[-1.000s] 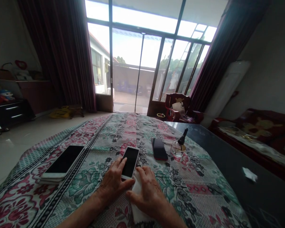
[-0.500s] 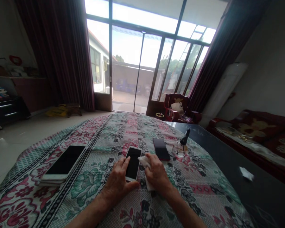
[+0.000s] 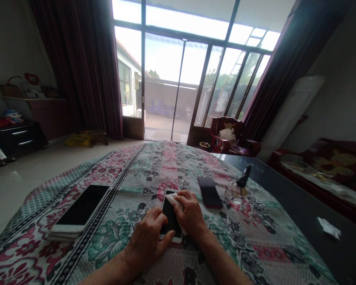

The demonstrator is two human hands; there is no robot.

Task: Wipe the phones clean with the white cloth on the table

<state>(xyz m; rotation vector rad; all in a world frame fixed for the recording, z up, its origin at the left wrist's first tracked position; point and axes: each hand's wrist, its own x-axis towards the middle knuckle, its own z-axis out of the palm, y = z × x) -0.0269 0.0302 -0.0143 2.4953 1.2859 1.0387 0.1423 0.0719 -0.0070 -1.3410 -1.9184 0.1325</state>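
Note:
A white-edged smartphone (image 3: 175,234) with a dark screen lies on the flowered tablecloth (image 3: 112,233) in front of me. My left hand (image 3: 148,233) grips its left side, the thumb across the lower end of the screen. My right hand (image 3: 192,213) is closed on a white tissue (image 3: 171,198), which rests on the upper part of the screen. Just right of that hand lies a dark phone with a red edge (image 3: 210,192). Beyond it stands a clear bottle (image 3: 236,193) with a black top (image 3: 245,177), tilted in the view.
At the left, a white phone (image 3: 80,209) lies on top of a stack of others. A crumpled white tissue (image 3: 329,228) sits on the dark tabletop (image 3: 302,206) at the right. A wooden armchair (image 3: 225,134) and a sofa (image 3: 338,162) stand farther back, near a glass door (image 3: 163,91).
My right hand has brought the tissue from beside the phone's right edge onto the upper screen. My left hand's fingers now sit lower along the phone. The view has shifted slightly.

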